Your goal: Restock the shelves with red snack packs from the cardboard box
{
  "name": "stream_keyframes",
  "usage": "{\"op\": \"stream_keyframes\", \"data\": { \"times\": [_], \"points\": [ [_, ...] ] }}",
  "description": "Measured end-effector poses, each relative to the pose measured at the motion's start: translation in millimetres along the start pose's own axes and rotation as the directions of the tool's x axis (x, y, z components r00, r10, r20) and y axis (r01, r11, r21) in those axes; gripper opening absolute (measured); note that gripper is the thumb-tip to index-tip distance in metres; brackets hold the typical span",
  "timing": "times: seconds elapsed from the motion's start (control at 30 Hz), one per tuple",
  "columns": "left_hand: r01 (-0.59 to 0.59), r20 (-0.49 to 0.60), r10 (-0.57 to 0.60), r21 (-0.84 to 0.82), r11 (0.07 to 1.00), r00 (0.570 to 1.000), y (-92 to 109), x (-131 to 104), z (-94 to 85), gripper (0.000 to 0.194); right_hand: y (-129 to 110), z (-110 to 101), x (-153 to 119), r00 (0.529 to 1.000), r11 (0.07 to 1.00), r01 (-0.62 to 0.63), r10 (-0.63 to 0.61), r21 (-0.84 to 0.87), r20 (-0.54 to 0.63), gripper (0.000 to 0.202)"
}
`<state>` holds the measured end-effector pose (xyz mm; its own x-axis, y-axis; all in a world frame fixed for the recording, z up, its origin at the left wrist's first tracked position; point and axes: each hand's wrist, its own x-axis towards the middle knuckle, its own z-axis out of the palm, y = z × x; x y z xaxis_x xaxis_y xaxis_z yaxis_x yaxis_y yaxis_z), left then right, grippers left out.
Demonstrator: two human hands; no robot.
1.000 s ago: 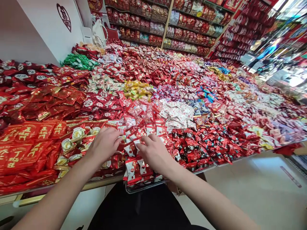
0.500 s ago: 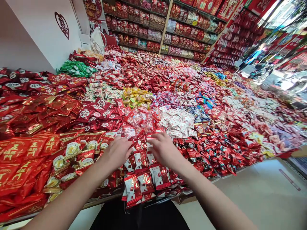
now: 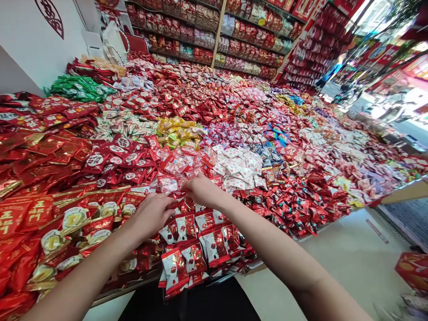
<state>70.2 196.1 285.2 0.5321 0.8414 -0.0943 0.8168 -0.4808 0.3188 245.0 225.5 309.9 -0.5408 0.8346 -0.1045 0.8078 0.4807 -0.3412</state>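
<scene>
Red-and-white candy packets (image 3: 214, 245) lie in rows at the front edge of the display, in front of me. My left hand (image 3: 154, 213) rests at the left side of these rows, fingers stretched to the right and apart, with nothing seen in it. Farther back, my right hand (image 3: 203, 191) reaches over the rear of the same pile. Its fingers are bent down and drawn together beside clear-and-pink wrapped candies (image 3: 174, 165); what they hold, if anything, is hidden. White candy packets (image 3: 239, 165) lie just behind and right of that hand.
Durian candy packets (image 3: 75, 218) and large red packets (image 3: 20, 223) fill the left front. Small red candies (image 3: 297, 200) are heaped at right. Stocked shelves (image 3: 187, 35) stand at the back, and a white wall (image 3: 20, 40) at the left.
My right hand has moved left and back over the packets, its fingers drawing in. My left hand has shifted slightly left and down in view. The camera has turned a little to the right.
</scene>
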Motion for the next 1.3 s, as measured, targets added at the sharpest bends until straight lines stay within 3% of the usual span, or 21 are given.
{"op": "stream_keyframes", "data": {
  "times": [0.13, 0.3, 0.43, 0.53, 0.63, 0.7, 0.8, 0.9, 1.03, 1.17, 1.23, 1.3],
  "points": [
    [0.014, -0.005, -0.015, -0.037, 0.999, 1.0, -2, 3, -0.4, 0.027, 7, 1, 0, 0.993, 0.983, -0.11, 0.115, 0.145, -0.02, 0.015],
    [0.006, -0.016, -0.007, -0.088, 0.996, 1.0, 0, 14, 0.7, 0.027, 15, 5, 2, 0.956, 0.923, -0.208, 0.261, 0.323, -0.131, 0.021],
    [0.004, -0.073, -0.016, -0.161, 0.987, 0.997, 5, 25, 2.5, 0.022, 22, -3, -1, 0.842, 0.768, -0.124, 0.416, 0.628, -0.343, 0.017],
    [0.005, -0.145, -0.045, -0.264, 0.964, 0.988, 12, 27, -2.9, 0.02, 27, -18, -12, 0.787, 0.641, -0.028, 0.487, 0.767, -0.379, 0.01],
    [-0.038, -0.229, -0.077, -0.457, 0.888, 0.97, 25, 24, -19.3, 0.041, 23, -33, -25, 0.837, 0.558, 0.033, 0.438, 0.829, -0.328, 0.01],
    [-0.089, -0.237, -0.105, -0.683, 0.725, 0.966, 35, 22, -34.0, 0.053, 13, -41, -32, 0.886, 0.51, 0.067, 0.365, 0.858, -0.286, 0.013],
    [-0.144, -0.261, -0.196, -0.871, 0.469, 0.945, 51, 22, -51.8, 0.049, -4, -47, -35, 0.927, 0.387, 0.122, 0.283, 0.914, -0.244, 0.016],
    [-0.173, -0.311, -0.268, -0.882, 0.438, 0.912, 61, 23, -57.9, 0.049, -12, -50, -35, 0.945, 0.285, 0.142, 0.246, 0.948, -0.215, 0.012],
    [-0.155, -0.293, -0.297, -0.898, 0.412, 0.909, 62, 19, -56.8, 0.049, -10, -51, -37, 0.95, 0.3, 0.144, 0.227, 0.943, -0.217, 0.017],
    [-0.125, -0.188, -0.197, -0.948, 0.293, 0.962, 56, 17, -56.3, 0.037, -5, -47, -39, 0.95, 0.373, 0.122, 0.223, 0.92, -0.217, 0.018],
    [-0.104, -0.154, -0.178, -0.96, 0.261, 0.972, 53, 19, -52.0, 0.033, 0, -44, -39, 0.947, 0.441, 0.103, 0.23, 0.892, -0.223, 0.017],
    [-0.059, -0.121, -0.198, -0.953, 0.296, 0.973, 50, 24, -42.2, 0.036, 8, -41, -41, 0.952, 0.56, 0.057, 0.218, 0.827, -0.214, 0.015]
  ]
}}
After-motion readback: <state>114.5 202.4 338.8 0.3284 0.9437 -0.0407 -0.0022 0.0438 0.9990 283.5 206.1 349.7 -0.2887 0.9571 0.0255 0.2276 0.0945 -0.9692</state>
